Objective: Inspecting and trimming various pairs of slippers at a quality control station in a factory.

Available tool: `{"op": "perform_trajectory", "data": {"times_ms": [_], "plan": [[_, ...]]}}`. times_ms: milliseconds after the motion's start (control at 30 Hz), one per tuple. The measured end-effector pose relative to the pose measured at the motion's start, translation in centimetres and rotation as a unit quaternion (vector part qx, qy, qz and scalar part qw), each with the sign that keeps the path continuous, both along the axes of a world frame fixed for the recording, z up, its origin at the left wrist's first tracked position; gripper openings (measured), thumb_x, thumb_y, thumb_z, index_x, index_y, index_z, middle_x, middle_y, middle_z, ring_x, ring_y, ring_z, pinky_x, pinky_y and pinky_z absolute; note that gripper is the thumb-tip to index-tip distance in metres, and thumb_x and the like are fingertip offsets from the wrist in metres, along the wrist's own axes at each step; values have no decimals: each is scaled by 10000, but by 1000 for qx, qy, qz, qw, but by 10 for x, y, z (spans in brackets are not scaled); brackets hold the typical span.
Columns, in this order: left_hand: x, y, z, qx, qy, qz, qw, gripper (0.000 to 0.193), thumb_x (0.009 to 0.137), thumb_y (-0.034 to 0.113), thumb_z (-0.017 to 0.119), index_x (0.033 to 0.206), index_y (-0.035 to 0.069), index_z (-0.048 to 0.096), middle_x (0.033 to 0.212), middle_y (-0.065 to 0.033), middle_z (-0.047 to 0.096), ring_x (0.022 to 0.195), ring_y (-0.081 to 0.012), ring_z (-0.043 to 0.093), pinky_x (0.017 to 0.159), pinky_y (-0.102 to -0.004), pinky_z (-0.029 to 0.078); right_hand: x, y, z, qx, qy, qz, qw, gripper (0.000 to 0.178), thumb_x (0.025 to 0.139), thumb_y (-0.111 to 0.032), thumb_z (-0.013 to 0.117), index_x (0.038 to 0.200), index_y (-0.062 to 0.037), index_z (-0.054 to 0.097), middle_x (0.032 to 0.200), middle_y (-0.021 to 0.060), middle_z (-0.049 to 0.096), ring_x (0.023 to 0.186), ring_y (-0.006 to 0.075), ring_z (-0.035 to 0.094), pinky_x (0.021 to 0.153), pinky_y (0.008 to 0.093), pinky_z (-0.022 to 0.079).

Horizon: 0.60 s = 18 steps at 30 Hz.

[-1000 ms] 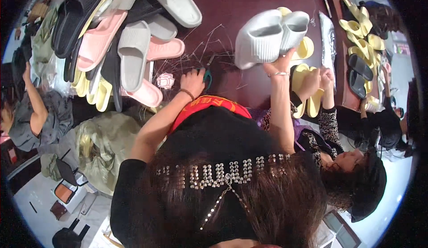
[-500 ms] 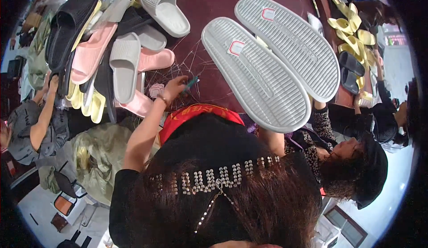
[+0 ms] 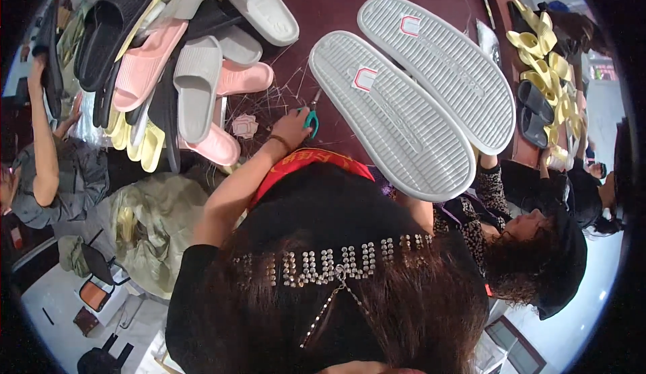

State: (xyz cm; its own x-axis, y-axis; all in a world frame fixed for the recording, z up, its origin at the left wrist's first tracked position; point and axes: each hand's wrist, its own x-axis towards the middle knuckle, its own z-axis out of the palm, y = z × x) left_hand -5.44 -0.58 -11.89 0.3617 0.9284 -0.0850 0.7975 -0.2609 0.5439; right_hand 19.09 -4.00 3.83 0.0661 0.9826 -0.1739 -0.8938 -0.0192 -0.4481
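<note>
Head view: left hand [image 3: 291, 126] rests on the dark red worktop [image 3: 330, 4], grip closed around green-handled scissors [image 3: 312, 115], blades pointing away from the body. Pair of grey slippers [image 3: 410, 98] is held up soles-to-camera, side by side, over the worktop's right part; each sole carries a small white-and-red tag. Right hand is hidden behind the slippers, so can't tell its grip. Left of the scissors: pile of pink, grey, black and yellow slippers [image 3: 182, 71], thin loose strands scattered near it. Far right: row of yellow slippers [image 3: 548, 58]
</note>
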Motion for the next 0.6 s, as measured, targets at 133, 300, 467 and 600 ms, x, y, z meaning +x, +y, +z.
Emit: {"op": "perform_trajectory", "data": {"times_ms": [133,300,467,600], "plan": [[-8,29,35,42,-48,23,998,189,770,159,538,918,42,536,840,-163,582,768,-305,577,657,-398,456,0,-3,2,-13,-3,-2,1000,583,837,-480,386,1282,-109,321,1269,155,373,1164,287,378,925,438,363],[-8,59,136,162,-297,116,934,148,714,112,603,845,47,585,906,-115,581,875,-265,544,748,-366,427,-5,-8,4,-31,-10,3,999,584,838,-476,385,1285,-106,316,1267,161,372,1160,286,383,916,430,379],[21,52,185,208,-219,-74,951,244,667,234,670,835,80,583,1087,-120,508,1064,-305,419,881,-398,351,-11,-8,15,-61,-6,9,998,586,839,-472,384,1287,-102,312,1266,166,371,1156,284,389,907,422,394],[30,53,187,113,-227,-88,963,307,647,266,688,860,86,561,1194,-132,416,1121,-298,380,928,-372,313,-8,-9,21,-227,127,-13,965,587,840,-469,383,1290,-99,308,1265,171,371,1153,283,394,900,415,406]]}}
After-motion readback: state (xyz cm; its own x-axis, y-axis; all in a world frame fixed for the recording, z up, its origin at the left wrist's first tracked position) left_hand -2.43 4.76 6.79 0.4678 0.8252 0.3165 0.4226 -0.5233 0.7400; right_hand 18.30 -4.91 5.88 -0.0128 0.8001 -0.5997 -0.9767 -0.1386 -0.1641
